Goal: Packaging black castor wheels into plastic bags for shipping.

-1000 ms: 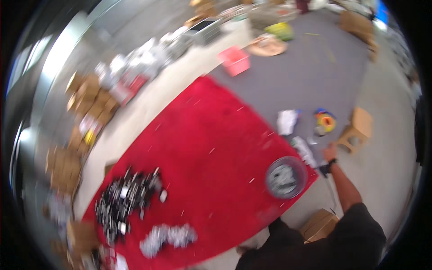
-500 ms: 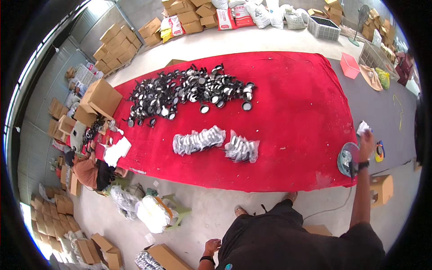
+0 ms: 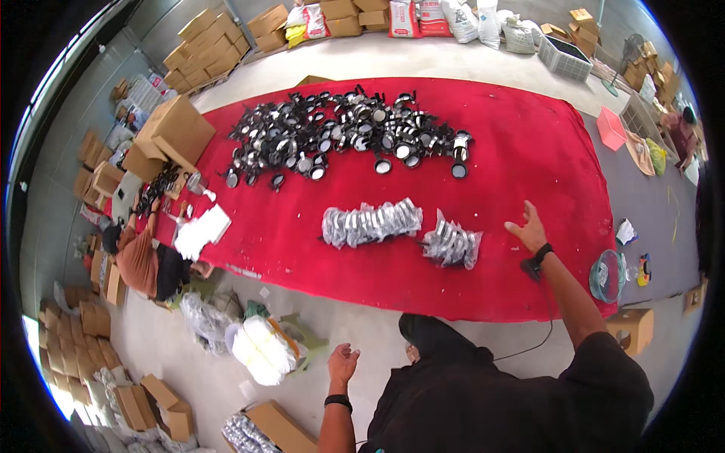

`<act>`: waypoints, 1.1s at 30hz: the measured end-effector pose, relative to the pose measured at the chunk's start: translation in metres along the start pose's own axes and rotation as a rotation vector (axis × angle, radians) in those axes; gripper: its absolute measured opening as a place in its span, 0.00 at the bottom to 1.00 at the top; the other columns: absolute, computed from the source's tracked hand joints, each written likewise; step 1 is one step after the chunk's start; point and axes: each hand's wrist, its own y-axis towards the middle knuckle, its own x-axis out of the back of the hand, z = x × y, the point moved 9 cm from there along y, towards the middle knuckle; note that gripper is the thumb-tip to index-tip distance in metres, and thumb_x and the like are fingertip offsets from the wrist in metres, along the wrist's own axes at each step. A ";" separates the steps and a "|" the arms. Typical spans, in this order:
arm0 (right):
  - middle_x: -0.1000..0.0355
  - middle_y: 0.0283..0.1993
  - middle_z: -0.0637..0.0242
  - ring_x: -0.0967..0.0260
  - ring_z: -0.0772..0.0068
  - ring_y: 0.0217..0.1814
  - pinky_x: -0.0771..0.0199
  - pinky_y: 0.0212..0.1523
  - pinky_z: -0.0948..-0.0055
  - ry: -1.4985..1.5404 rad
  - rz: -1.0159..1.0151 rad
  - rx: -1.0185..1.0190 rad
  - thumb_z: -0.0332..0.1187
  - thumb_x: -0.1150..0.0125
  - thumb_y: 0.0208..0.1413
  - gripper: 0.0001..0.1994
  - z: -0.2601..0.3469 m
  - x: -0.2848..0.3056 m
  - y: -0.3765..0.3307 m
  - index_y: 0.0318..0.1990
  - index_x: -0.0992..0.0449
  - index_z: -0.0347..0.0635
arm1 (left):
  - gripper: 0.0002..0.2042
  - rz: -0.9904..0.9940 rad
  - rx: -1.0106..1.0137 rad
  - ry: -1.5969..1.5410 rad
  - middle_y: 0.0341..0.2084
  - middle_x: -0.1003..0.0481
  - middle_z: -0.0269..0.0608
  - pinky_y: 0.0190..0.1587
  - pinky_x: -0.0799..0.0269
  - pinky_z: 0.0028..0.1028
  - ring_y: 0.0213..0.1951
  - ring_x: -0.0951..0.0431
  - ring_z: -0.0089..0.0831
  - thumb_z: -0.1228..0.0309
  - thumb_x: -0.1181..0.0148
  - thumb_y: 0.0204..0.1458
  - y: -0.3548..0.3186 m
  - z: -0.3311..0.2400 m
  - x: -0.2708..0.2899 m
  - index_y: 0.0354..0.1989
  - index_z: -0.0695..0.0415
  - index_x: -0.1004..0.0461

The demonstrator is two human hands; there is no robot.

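Observation:
My right hand [image 3: 529,230] is raised over the right part of the red-covered table [image 3: 521,151], fingers apart, holding nothing. Two clear-plastic-wrapped packs lie left of it. The smaller pack [image 3: 451,241] is nearest, and the longer pack [image 3: 371,223] lies just beyond it. Black and pale round pieces show dimly through the wrapping. My left hand [image 3: 343,364] hangs in front of the table's near edge, fingers loosely bent and empty. Farther back spreads a large heap of small black round pieces [image 3: 340,136] with pale discs and short stems.
A clear bowl [image 3: 606,275] stands at the table's right end, beside a yellow-and-blue roll [image 3: 643,269]. At the left, a co-worker [image 3: 143,260] sits near white sheets [image 3: 202,232] and a cardboard box [image 3: 175,134]. A stool with white bundles [image 3: 264,351] and an open carton [image 3: 279,426] stand nearby.
My right hand has moved left from the bowl at the table's right end toward the wrapped packs. The left hand has risen and come forward. The whole view has shifted.

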 end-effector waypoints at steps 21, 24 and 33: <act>0.55 0.87 0.39 0.55 0.39 0.89 0.51 0.85 0.50 -0.214 -0.151 0.269 0.55 0.32 0.64 0.47 -0.028 -0.267 0.408 0.84 0.47 0.46 | 0.46 -0.178 -0.432 0.763 0.79 0.50 0.73 0.80 0.54 0.64 0.79 0.49 0.72 0.37 0.49 0.65 0.391 -0.150 0.098 0.79 0.65 0.44; 0.53 0.87 0.41 0.54 0.42 0.89 0.51 0.85 0.52 -0.118 -0.120 0.267 0.55 0.33 0.65 0.43 -0.010 -0.296 0.435 0.81 0.39 0.45 | 0.48 -0.219 -0.507 0.751 0.79 0.49 0.72 0.79 0.54 0.66 0.79 0.50 0.73 0.33 0.53 0.65 0.396 -0.142 0.098 0.79 0.65 0.45; 0.38 0.81 0.52 0.45 0.55 0.85 0.48 0.83 0.59 0.259 0.188 0.165 0.51 0.33 0.68 0.37 0.019 -0.404 0.444 0.78 0.33 0.42 | 0.49 -0.194 -0.480 0.707 0.80 0.50 0.72 0.78 0.54 0.69 0.79 0.50 0.74 0.34 0.50 0.64 0.402 -0.136 0.103 0.80 0.64 0.45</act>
